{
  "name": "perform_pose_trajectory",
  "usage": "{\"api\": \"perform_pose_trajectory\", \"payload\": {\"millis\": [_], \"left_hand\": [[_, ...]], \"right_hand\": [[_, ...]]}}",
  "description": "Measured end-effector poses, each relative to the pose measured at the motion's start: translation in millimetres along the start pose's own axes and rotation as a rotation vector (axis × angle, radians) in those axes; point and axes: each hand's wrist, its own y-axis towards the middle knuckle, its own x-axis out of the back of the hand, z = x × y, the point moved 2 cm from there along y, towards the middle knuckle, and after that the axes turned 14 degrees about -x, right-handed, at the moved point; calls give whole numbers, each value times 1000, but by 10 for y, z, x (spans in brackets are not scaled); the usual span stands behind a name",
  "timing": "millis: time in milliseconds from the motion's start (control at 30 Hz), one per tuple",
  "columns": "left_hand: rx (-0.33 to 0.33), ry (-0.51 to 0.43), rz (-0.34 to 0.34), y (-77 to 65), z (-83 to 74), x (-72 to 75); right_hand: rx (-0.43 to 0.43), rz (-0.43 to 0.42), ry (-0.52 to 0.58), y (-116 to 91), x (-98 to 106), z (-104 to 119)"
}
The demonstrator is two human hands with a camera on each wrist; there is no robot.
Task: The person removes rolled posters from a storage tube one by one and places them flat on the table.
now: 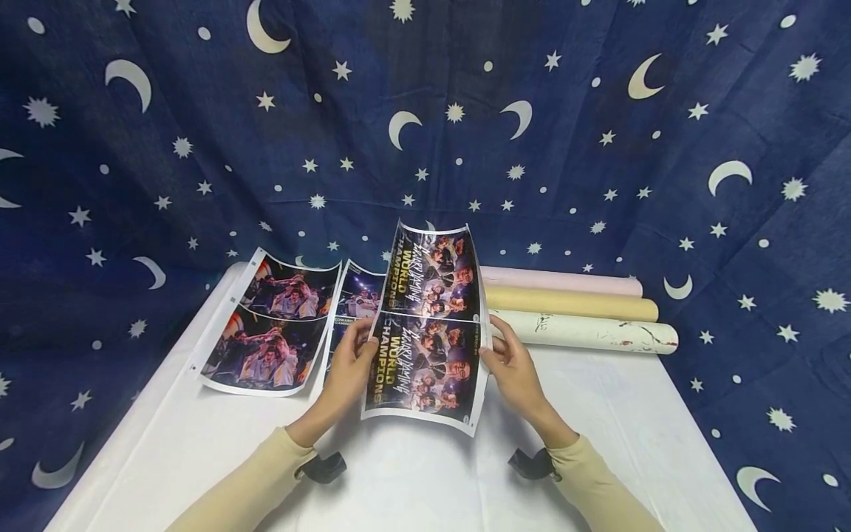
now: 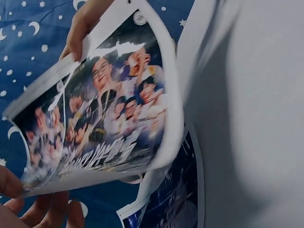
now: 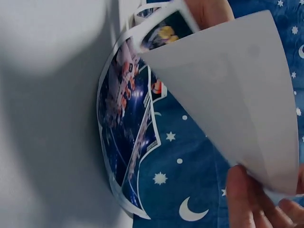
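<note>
Held up over the white table is a glossy printed poster sheet [image 1: 425, 355] with a group of people and the words "WORLD CHAMPIONS", printed twice. My left hand [image 1: 347, 360] pinches its left edge, thumb in front and fingers behind. At the opposite edge, my right hand [image 1: 518, 369] grips it the same way. The sheet bows between them; its plain white back [image 3: 228, 95] faces the right wrist view. Left of the hands lies another printed sheet [image 1: 282, 325] with two like pictures. A blue-toned sheet [image 1: 359, 292] lies partly hidden behind my left hand and the held poster.
Three long rolls lie at the back right of the table [image 1: 412, 488]: a pink roll [image 1: 565, 281], a yellow roll [image 1: 578, 304] and a white patterned roll [image 1: 598, 334]. A blue moon-and-star curtain [image 1: 459, 89] hangs behind and beside the table.
</note>
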Motion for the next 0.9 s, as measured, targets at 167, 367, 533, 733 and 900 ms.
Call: {"api": "perform_pose_trajectory", "payload": {"millis": [167, 367, 533, 733, 900], "left_hand": [[48, -60, 21, 44, 12, 39], [82, -110, 48, 99, 18, 80], [141, -173, 69, 118, 59, 105], [134, -271, 56, 102, 73, 130], [36, -334, 63, 95, 24, 136]], "right_hand": [[40, 44, 20, -20, 53, -16], [55, 121, 8, -36, 62, -21], [-13, 93, 13, -15, 98, -55], [5, 63, 22, 7, 126, -93], [133, 20, -89, -2, 131, -95]]}}
